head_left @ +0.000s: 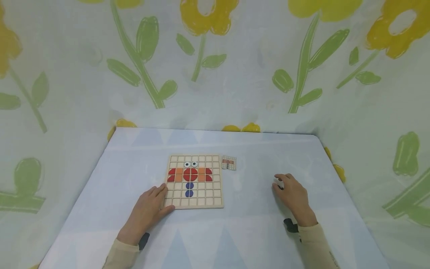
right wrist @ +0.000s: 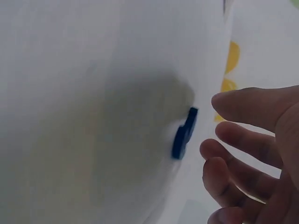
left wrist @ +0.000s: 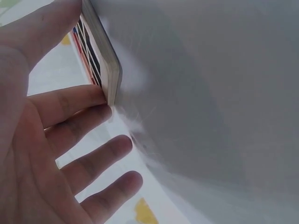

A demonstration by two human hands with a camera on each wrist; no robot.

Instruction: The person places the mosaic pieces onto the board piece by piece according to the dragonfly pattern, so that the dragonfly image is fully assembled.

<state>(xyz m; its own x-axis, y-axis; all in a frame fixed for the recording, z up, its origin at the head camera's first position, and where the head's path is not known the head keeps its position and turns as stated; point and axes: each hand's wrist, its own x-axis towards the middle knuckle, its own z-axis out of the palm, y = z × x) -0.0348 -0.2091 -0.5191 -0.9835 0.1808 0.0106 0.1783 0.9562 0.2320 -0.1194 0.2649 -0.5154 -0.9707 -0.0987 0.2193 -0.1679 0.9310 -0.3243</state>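
A square wooden grid board [head_left: 212,201] lies on the table, with red, orange and blue pieces and two eye pieces set in its cells. My left hand [head_left: 147,209] rests at the board's near left corner, thumb along the front edge and fingers at the left side. In the left wrist view, the index and middle fingertips touch the board's corner [left wrist: 112,74], while the other two fingers extend past it. My right hand [head_left: 293,196] hovers to the right with loosely bent fingers, holding nothing. Small dark blue pieces [right wrist: 182,135] lie just beyond its fingertips in the right wrist view.
A small pattern card [head_left: 229,163] showing a similar figure lies against the board's far right side. The pale table [head_left: 255,231] meets a flower-printed backdrop [head_left: 235,93] at its back edge and sides. Dark straps [head_left: 290,225] show at the wrists.
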